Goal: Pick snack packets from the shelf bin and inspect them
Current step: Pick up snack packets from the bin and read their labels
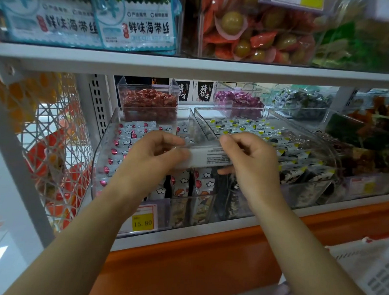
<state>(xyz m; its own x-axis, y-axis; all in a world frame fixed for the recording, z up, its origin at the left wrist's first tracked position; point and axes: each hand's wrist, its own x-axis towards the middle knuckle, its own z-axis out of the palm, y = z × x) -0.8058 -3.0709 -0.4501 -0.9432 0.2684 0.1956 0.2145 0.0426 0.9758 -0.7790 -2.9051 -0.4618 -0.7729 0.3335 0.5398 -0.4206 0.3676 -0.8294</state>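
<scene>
- A packet is held level in front of the left bin, its printed back turned to the camera; white packets fill that bin.
- Its left end is pinched by the left hand and its right end by the right hand, fingers curled.
- For a sound inspection, the pinches are best placed on the end seals, so that no print is covered; the packet can then be rolled to show its face.
- Little room is left above, where the upper shelf hangs overhead.
- The bin's clear rim lies just behind the knuckles.
- Open space is found toward the body, over the orange ledge.
- The right bin stands just beside the right hand.
</scene>
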